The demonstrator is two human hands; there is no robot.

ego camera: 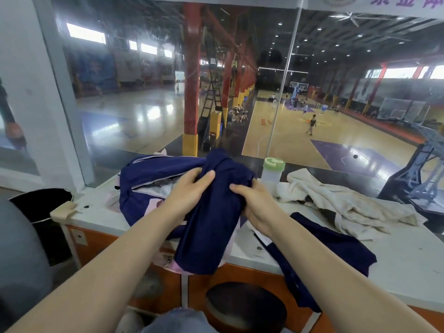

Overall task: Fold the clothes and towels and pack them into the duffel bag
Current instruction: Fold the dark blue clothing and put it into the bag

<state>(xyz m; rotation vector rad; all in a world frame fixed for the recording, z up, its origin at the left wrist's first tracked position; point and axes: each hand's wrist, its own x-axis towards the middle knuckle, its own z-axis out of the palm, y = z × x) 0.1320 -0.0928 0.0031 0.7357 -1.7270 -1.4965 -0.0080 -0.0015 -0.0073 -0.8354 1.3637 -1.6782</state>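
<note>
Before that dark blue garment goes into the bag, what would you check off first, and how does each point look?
1. Both hands grip the dark navy fabric garment: left hand, right hand: ok.
2. Garment folded neatly: not ok, it hangs bunched.
3. Navy and pink duffel bag unzipped: ok, opening shows.
4. Room left inside the bag: cannot tell.
5. Crumpled cream towel folded: not ok.
6. Second dark navy cloth on the white counter folded: not ok, draped over the edge.
</note>
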